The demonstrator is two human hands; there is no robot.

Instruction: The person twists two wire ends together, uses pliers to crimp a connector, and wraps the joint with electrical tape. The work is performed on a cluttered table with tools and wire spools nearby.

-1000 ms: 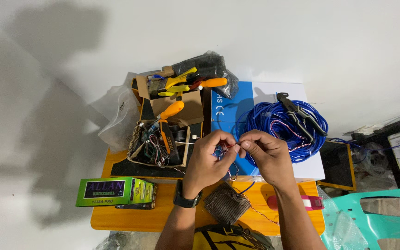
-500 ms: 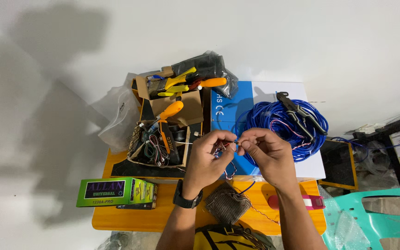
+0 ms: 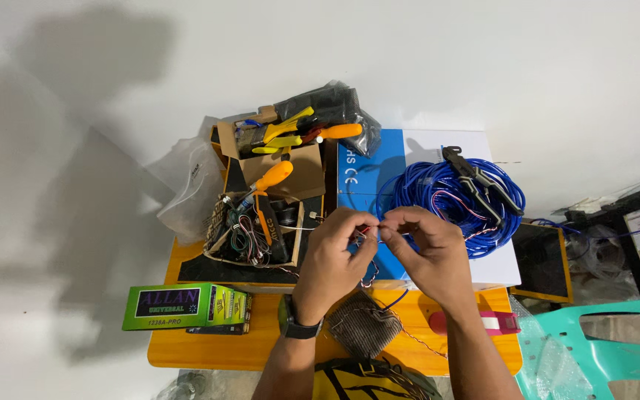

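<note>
My left hand (image 3: 335, 255), with a black watch on its wrist, and my right hand (image 3: 427, 248) meet over the middle of a small orange table (image 3: 275, 341). Both pinch the ends of thin wires (image 3: 373, 230), red and pale, between thumb and fingertips. The wire ends sit between the two hands, just above a blue and white box (image 3: 364, 174). More thin wire trails down from the hands toward a brown ribbed pad (image 3: 364, 326) at the table's near edge.
A blue cable coil (image 3: 438, 196) with black crimping pliers (image 3: 475, 181) lies on the box at right. Cardboard boxes with orange-handled screwdrivers (image 3: 272, 178) and yellow pliers stand at left. A green box (image 3: 183, 306), red-white tape (image 3: 494, 322), a teal plastic chair (image 3: 616, 348).
The hands stay in the same place; the fingers have shifted slightly on the wire ends, drawing them a little closer together.
</note>
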